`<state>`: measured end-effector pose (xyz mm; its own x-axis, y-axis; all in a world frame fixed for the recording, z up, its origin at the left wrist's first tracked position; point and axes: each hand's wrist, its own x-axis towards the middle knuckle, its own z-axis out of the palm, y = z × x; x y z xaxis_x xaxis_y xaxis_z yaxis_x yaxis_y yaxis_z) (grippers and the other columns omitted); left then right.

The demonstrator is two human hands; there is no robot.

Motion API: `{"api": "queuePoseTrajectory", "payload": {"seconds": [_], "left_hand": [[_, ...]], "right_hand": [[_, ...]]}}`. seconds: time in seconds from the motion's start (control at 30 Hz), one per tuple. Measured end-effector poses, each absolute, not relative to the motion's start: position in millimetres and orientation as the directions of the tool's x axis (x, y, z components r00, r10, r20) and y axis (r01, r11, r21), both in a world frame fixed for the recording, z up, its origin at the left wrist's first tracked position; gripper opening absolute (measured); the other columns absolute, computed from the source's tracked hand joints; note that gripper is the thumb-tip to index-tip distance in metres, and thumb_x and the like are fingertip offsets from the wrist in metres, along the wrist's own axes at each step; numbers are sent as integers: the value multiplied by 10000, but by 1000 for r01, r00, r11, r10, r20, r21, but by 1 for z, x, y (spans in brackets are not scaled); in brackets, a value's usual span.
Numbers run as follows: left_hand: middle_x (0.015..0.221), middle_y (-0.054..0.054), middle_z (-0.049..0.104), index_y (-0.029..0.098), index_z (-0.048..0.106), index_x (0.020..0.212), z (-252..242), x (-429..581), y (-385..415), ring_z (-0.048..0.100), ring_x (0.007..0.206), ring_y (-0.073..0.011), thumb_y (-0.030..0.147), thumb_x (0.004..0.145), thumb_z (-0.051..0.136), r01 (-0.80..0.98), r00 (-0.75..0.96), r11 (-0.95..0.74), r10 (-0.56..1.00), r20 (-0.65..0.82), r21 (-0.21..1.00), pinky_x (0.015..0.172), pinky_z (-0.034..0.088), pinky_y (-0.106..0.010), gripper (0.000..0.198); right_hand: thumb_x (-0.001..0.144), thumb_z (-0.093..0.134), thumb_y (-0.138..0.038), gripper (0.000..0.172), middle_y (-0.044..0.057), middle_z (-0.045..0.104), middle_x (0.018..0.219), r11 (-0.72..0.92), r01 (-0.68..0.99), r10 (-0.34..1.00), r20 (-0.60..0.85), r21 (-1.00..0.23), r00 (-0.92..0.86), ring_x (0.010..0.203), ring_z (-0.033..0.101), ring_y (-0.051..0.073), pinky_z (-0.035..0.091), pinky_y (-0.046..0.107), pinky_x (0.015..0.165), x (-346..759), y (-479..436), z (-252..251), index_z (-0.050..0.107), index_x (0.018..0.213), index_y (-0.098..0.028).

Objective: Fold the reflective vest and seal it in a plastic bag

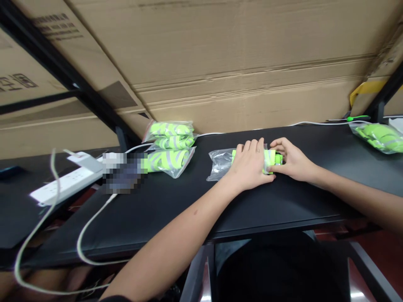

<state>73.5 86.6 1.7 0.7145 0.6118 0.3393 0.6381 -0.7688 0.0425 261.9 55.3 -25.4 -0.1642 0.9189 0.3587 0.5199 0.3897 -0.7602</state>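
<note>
A folded neon-green reflective vest (268, 161) with pale grey stripes lies on the black tabletop, partly in a clear plastic bag (218, 163). My left hand (250, 163) lies over the vest and bag from above, its fingers close together and its thumb along the near side, holding the bundle down. At the right end, my right hand (291, 159) curls its fingers and thumb round the vest's rolled edge. Most of the vest is hidden beneath my left hand. The flattened part of the bag sticks out to the left.
Several bagged neon-green bundles (171, 144) are stacked at the back left, with another bagged bundle (382, 137) at far right. A white power strip (69, 182), a blurred-out object (124, 174) and loose cables occupy the left. Cardboard (252, 50) walls the back; a green-handled tool (359, 118) lies there.
</note>
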Motion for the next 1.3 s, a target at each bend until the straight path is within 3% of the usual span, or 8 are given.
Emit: {"api": "queuePoseTrajectory", "payload": {"seconds": [0.27, 0.47, 0.57, 0.67, 0.83, 1.0, 1.17, 1.3], "left_hand": [[1392, -217, 492, 67, 176, 1548, 21, 51, 101, 480, 1288, -341, 292, 778, 663, 375, 727, -895, 447, 521, 244, 1110, 378, -494, 938], [1141, -77, 726, 205, 656, 1169, 40, 30, 124, 647, 1110, -317, 412, 756, 798, 395, 641, -840, 542, 543, 372, 1019, 451, -475, 484], [993, -42, 758, 194, 694, 1090, 40, 26, 125, 701, 892, -239, 402, 766, 804, 298, 583, -787, 599, 549, 541, 846, 517, -366, 400], [1051, -59, 765, 188, 719, 1105, 38, 24, 126, 702, 964, -246, 388, 726, 847, 169, 518, -737, 631, 577, 655, 876, 518, -355, 447], [1105, -82, 768, 173, 761, 1062, 37, 29, 125, 695, 1045, -269, 342, 670, 890, -16, 481, -624, 680, 553, 782, 914, 528, -369, 446], [898, -52, 781, 170, 775, 906, 37, 41, 113, 720, 818, -215, 374, 690, 873, -189, 338, -436, 812, 475, 880, 767, 564, -321, 312], [953, -45, 776, 197, 758, 932, 34, 54, 101, 727, 873, -208, 360, 715, 851, -404, 266, -307, 862, 432, 862, 820, 561, -313, 287], [979, -56, 773, 188, 753, 938, 31, 60, 98, 720, 900, -212, 340, 718, 844, -426, 282, -259, 872, 400, 867, 851, 554, -324, 283]], "right_hand": [[659, 787, -244, 483, 35, 657, 1015, 531, 407, 822, 568, -743, -34, 914, 681, 208, 554, 356, 814, 256, 72, -3, 488, 1039, -245], [707, 802, -219, 431, 7, 719, 984, 690, 568, 639, 747, -450, -185, 876, 716, 194, 555, 311, 798, 254, 74, 34, 580, 1075, -249], [791, 767, -233, 281, 21, 758, 1001, 762, 604, 501, 805, -236, -318, 848, 711, 181, 549, 300, 774, 244, 77, 46, 674, 1056, -231], [858, 733, -278, 205, 32, 779, 1003, 822, 546, 425, 813, -163, -398, 895, 685, 197, 530, 329, 791, 237, 82, 53, 734, 1057, -229], [924, 664, -341, 227, 9, 779, 982, 718, 691, 565, 651, -86, -507, 968, 515, 256, 365, 461, 907, 236, 76, 69, 761, 1127, -313], [1025, 374, -408, 389, 41, 698, 1169, 709, 695, 596, 632, -125, -495, 1066, 473, 293, 323, 512, 926, 240, 59, 83, 715, 1192, -324], [926, 566, -553, 330, 94, 589, 1242, 616, 767, 626, 704, -181, -336, 1144, 473, 333, 346, 572, 1013, 249, 60, 72, 706, 893, -257], [909, 648, -454, 227, 95, 558, 1313, 675, 631, 666, 683, -383, -298, 1202, 546, 291, 459, 478, 992, 251, 65, 56, 690, 1033, -269]]}}
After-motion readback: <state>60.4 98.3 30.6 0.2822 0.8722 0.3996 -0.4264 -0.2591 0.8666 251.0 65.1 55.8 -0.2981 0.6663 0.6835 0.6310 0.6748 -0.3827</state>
